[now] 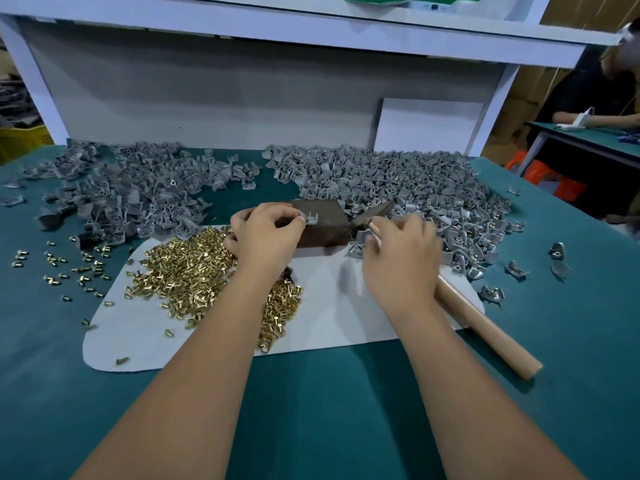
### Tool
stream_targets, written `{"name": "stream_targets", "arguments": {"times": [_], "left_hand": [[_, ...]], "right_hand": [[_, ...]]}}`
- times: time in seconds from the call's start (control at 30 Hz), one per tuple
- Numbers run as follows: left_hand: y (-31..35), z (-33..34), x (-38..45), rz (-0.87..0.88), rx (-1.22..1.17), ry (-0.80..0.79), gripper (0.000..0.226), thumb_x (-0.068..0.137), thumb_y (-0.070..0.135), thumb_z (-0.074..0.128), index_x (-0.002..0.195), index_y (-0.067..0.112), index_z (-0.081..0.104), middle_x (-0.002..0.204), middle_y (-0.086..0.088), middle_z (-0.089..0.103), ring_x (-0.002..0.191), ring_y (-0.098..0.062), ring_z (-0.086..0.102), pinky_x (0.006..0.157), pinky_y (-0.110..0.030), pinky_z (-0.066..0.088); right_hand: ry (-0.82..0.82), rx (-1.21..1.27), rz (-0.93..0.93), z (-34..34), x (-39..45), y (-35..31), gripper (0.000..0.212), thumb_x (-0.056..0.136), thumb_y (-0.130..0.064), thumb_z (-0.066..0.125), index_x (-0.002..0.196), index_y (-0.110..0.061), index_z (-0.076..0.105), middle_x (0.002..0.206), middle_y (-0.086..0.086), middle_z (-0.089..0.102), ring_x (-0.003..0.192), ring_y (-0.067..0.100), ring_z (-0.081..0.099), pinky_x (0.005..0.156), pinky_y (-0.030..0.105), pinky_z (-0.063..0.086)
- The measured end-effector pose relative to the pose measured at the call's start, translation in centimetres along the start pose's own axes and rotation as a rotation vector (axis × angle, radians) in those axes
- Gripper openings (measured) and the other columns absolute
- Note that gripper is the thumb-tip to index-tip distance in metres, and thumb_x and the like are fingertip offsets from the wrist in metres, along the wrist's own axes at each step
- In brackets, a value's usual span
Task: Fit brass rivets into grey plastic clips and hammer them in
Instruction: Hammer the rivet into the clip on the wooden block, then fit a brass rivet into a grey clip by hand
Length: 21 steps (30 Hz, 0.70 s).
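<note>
My left hand [265,233] pinches a grey plastic clip [311,218] with a brass rivet in it, holding it on top of a dark metal block [325,223]. My right hand [401,258] grips a hammer by its wooden handle [485,327]; the dark hammer head [374,214] rests just right of the block. A heap of loose brass rivets [194,271] lies on a white mat [332,323] under my left wrist. Grey clips are piled at the back left [138,192] and back right [415,188].
The bench has a teal cover [311,410]. Stray rivets [62,268] lie at the left and loose clips [516,268] at the right. A white shelf frame [495,109] stands behind. Another person [602,98] sits at a table on the far right.
</note>
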<state>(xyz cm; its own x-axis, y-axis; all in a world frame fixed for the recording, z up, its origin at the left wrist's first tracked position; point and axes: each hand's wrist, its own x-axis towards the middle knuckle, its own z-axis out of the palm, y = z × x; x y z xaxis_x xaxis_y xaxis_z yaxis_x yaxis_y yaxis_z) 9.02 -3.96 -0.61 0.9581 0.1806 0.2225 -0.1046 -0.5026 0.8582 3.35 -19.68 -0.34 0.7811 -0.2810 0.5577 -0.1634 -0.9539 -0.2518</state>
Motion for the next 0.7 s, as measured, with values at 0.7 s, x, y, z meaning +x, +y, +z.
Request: {"name": "stream_targets", "arguments": {"times": [0.7], "left_hand": [[0.0, 0.2, 0.4, 0.072, 0.039, 0.006, 0.014, 0.082, 0.04, 0.066, 0.07, 0.043, 0.061, 0.103, 0.022, 0.053, 0.11, -0.011, 0.025, 0.085, -0.032, 0.016]], "right_hand": [[-0.07, 0.532, -0.138, 4.6, 3.2, -4.6, 0.014, 0.089, -0.021, 0.061, 0.094, -0.032, 0.067, 0.089, -0.017, 0.051, 0.096, 0.013, 0.04, 0.08, 0.033, 0.04]]}}
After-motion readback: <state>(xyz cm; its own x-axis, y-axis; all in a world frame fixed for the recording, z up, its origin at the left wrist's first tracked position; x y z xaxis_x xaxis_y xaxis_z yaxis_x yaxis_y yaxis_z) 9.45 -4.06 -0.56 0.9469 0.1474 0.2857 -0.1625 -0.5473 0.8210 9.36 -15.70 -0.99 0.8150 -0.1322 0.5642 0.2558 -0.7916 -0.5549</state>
